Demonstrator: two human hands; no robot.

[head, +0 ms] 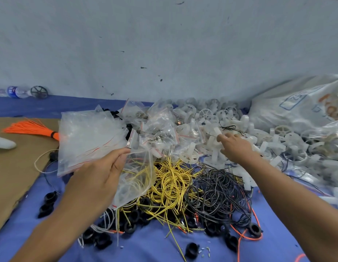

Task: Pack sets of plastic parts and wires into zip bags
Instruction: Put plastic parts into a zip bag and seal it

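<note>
— Where was the zip bag (138, 174)?

— Left of centre in the frame. The left hand (100, 173) pinched its upper edge between thumb and fingers, and the clear bag hung down from there over the yellow wires (170, 178).

— And the other hand?

— The right hand (234, 146) reached up right of centre, its fingertips on the white plastic parts (259, 133). Motion blur hid whether it gripped one or only touched them; I could not tell.

— What lay around them?

— A stack of empty bags (88, 137) sat just above the left hand, with small filled bags (160, 129) heaped beside it toward the middle. The black wires (217, 190) were tangled just right of the yellow ones, below the white parts. Black rings (130, 226) were scattered along the lower edge of both wire heaps, on the blue cloth (155, 246).

— Anything at the edges?

— A bound bundle of orange wires (30, 127) lay on cardboard (13, 167) at the left. A big white sack (296, 104) stood at the upper right, against the parts. A bottle (15, 91) lay by the wall, far upper left.
</note>
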